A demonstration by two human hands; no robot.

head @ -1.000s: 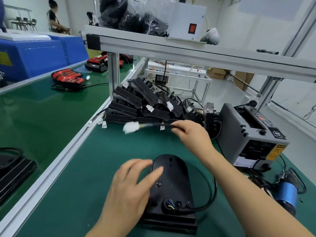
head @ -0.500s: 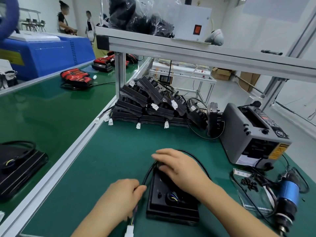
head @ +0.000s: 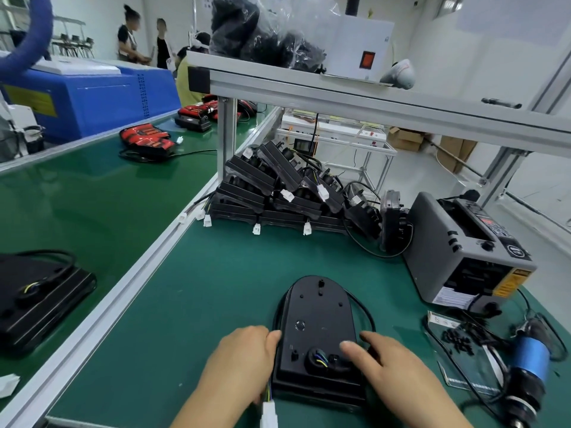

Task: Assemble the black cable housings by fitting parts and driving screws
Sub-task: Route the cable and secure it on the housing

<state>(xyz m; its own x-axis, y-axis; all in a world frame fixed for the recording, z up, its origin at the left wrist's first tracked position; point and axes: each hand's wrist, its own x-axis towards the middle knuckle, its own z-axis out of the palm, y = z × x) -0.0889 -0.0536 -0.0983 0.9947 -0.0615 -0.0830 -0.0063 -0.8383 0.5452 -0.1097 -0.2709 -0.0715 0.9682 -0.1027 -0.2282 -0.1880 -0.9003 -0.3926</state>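
Left hand (head: 241, 361) curled — right hand (head: 391, 367) flat, fingers straight

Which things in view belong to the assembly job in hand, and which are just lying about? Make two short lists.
In the job: black housing, cable, white connector, left hand, right hand, screws, electric screwdriver, stack of housings.

Lying about: grey tape dispenser, red and black units, blue machine, bag of black parts.
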